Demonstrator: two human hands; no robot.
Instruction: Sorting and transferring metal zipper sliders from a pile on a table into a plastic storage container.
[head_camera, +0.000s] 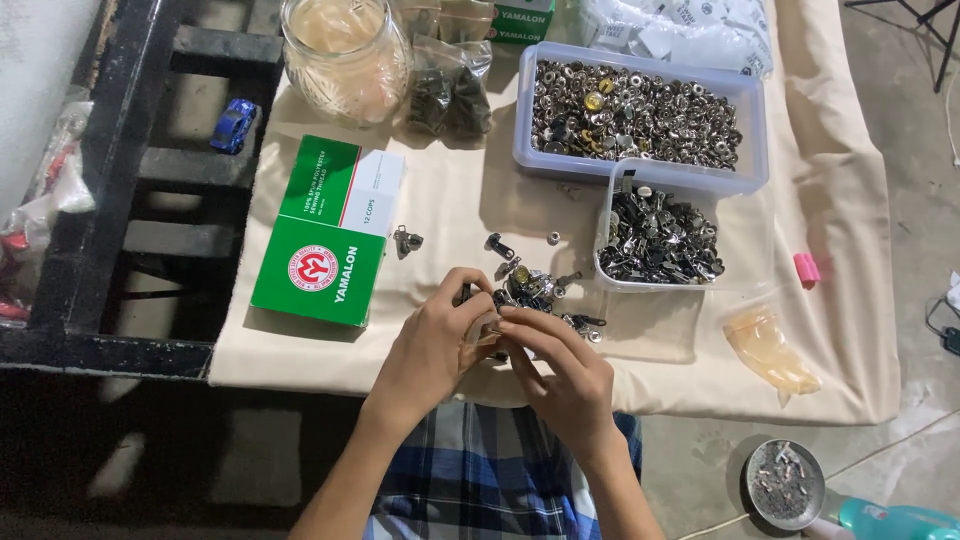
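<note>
My left hand (435, 340) and my right hand (560, 370) meet over the near edge of a cloth-covered table (450, 200). Their fingertips pinch a small metal piece (492, 328) between them; most of it is hidden by the fingers. Just beyond the fingers lies a small heap of loose metal fasteners (535, 290). A single metal clip (406, 240) rests on the cloth to the left of the heap.
A green and white box (330, 235) lies at the left. Two clear tubs hold metal parts, one large (640, 110) and one small (660, 240). A glass jar (345, 55) and plastic bags stand behind. A pink piece (806, 268) and a round tin (785, 483) sit right.
</note>
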